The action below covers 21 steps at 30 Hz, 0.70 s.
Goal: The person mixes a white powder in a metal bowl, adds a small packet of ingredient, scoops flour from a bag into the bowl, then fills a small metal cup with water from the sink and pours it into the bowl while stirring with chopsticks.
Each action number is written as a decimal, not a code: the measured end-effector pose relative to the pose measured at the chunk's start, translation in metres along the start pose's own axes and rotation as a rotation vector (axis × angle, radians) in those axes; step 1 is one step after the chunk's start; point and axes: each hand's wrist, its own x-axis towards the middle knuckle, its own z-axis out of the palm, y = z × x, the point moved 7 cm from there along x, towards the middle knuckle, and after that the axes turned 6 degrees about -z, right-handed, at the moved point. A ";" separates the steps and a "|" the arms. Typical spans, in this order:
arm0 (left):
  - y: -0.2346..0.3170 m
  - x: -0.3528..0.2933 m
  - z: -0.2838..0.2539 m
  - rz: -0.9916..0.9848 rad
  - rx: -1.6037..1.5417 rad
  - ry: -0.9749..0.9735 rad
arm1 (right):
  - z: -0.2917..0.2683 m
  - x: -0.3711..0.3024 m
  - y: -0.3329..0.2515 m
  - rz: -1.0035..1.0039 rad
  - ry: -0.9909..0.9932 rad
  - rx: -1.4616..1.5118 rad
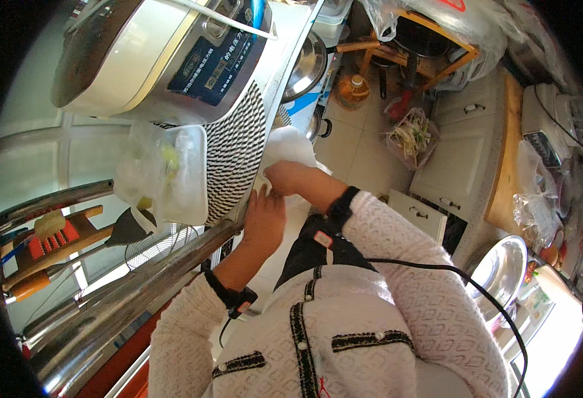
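My right hand (293, 179) is curled closed at the counter's edge, gripping a thin white sheet-like thing (290, 146) that looks like paper or cloth. Part of the white sheet-like thing spreads out beyond the knuckles, and some shows below the hand. Close against it, my left hand (263, 217) has its fingers bent together and pointing up toward the right hand's fingertips. What lies between the left fingers is hidden. Both wrists wear black bands.
A black-and-white striped mat (238, 152) lies beside an electric pressure cooker (165, 60) and a white tub (189, 176). Pans (308, 66) stand on the stove. A bottle of orange liquid (352, 89) and a bag of vegetable scraps (412, 138) are on the floor. A metal basin (500, 275) sits right.
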 end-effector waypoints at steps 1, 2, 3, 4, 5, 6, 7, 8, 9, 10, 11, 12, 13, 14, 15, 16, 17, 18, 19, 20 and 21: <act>-0.007 -0.001 0.010 0.005 0.144 -0.089 | 0.013 0.014 0.006 -0.008 -0.073 -0.056; -0.012 -0.004 0.022 0.013 0.079 -0.212 | 0.018 0.025 0.009 -0.023 0.033 -0.061; -0.008 -0.004 0.024 0.090 0.068 -0.177 | 0.021 0.036 0.012 -0.053 0.154 -0.066; -0.003 -0.006 0.026 0.162 0.058 -0.161 | 0.026 0.046 0.017 -0.046 0.223 -0.084; 0.001 -0.009 0.028 0.238 0.048 -0.156 | 0.025 0.053 0.025 -0.011 0.375 -0.034; 0.000 -0.010 0.030 0.245 0.044 -0.158 | 0.026 0.059 0.034 0.060 0.472 0.004; -0.001 -0.012 0.032 0.257 0.040 -0.171 | 0.031 0.065 0.046 0.168 0.504 0.050; -0.001 -0.013 0.033 0.269 0.035 -0.184 | 0.039 0.075 0.057 0.263 0.385 -0.075; -0.001 -0.014 0.034 0.283 0.039 -0.185 | 0.042 0.080 0.065 0.310 0.367 -0.086; -0.002 -0.014 0.037 0.265 0.066 -0.213 | 0.047 0.083 0.070 0.335 0.367 -0.076; -0.002 -0.013 0.036 0.245 0.026 -0.206 | 0.048 0.084 0.072 0.329 0.419 -0.040; -0.003 -0.011 0.034 0.223 -0.003 -0.184 | 0.049 0.085 0.075 0.325 0.466 -0.009; -0.004 -0.009 0.030 0.211 -0.023 -0.135 | 0.050 0.085 0.078 0.321 0.509 0.023; -0.006 -0.008 0.026 0.200 0.008 -0.083 | 0.052 0.086 0.082 0.318 0.536 0.047; -0.007 -0.007 0.020 0.198 0.047 -0.007 | 0.055 0.086 0.086 0.318 0.558 0.070; -0.007 -0.007 0.013 0.200 0.092 0.069 | 0.057 0.088 0.091 0.316 0.570 0.089; -0.008 -0.008 0.011 0.203 0.090 0.043 | 0.059 0.089 0.095 0.321 0.579 0.110; -0.010 -0.010 0.009 0.209 0.097 0.019 | 0.061 0.091 0.098 0.322 0.589 0.131; -0.011 -0.011 0.006 0.213 0.104 0.013 | 0.063 0.094 0.100 0.322 0.596 0.156; -0.011 -0.010 0.007 0.204 0.094 -0.027 | 0.064 0.096 0.101 0.319 0.607 0.185; -0.011 -0.009 0.007 0.191 0.084 -0.049 | 0.064 0.098 0.101 0.315 0.614 0.218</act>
